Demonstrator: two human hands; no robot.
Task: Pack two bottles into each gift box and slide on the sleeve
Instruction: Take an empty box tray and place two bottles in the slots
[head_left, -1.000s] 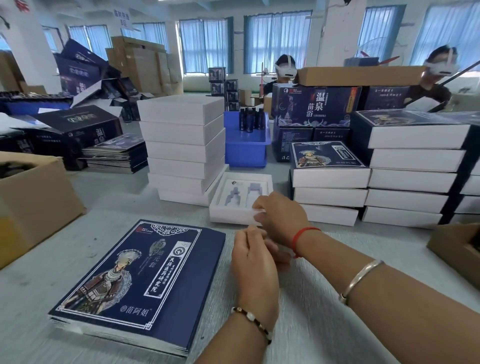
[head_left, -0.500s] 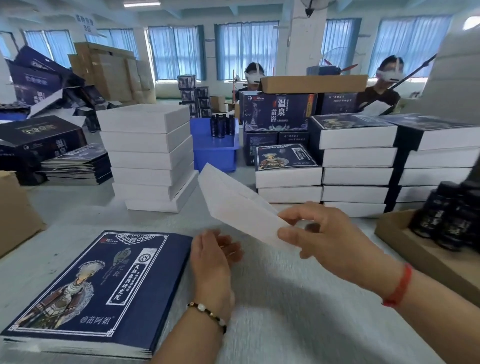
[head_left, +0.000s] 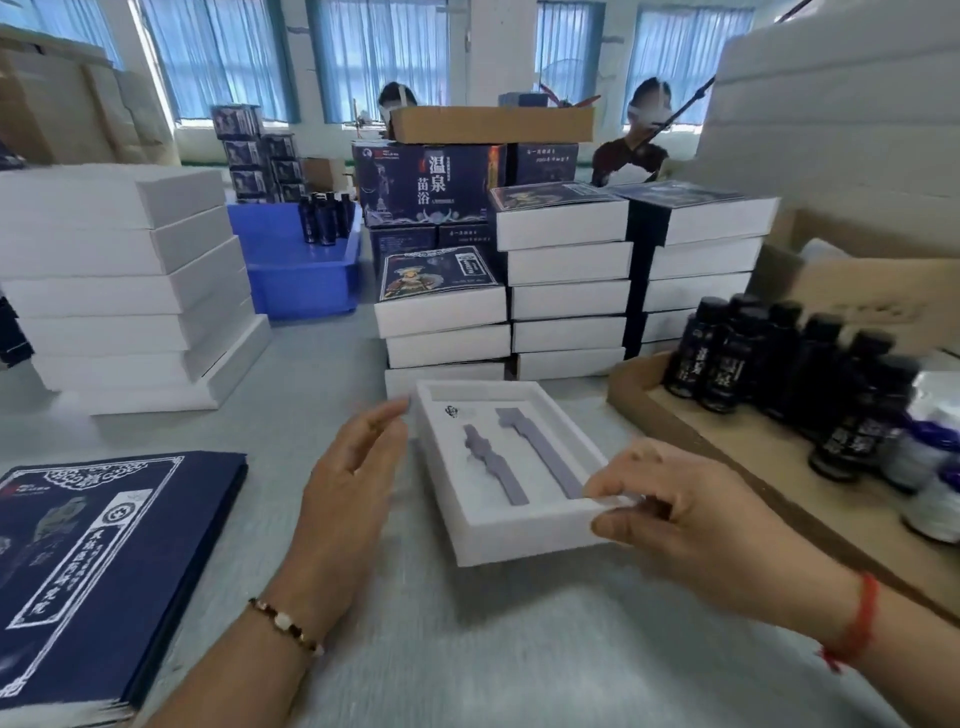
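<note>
At the near left of the grey tabletop (head_left: 519, 649) a stack of flat navy sleeves (head_left: 98, 566) with printed artwork is seen, and behind it, further off, a tall stack of plain white boxes (head_left: 124, 291). A blue bin (head_left: 301, 270) holding a few dark bottles is placed beyond that stack. The left hand (head_left: 348, 483) is held just beside the left wall of an open white gift box (head_left: 498, 525) — its fingers are spread and straight, with no grip on anything. The box lies at the centre of the tabletop, tilted slightly, and two grey shaped recesses are shown in its white insert; no bottle is seated in them. Its near right corner is pinched by the right hand (head_left: 691, 519), thumb below and fingers over the rim. Behind the box, sleeved boxes (head_left: 566, 275) are stacked in columns. At the right, dark bottles (head_left: 779, 364) are stood upright in a shallow cardboard tray (head_left: 675, 426) — near the gift box, not touching it.
</note>
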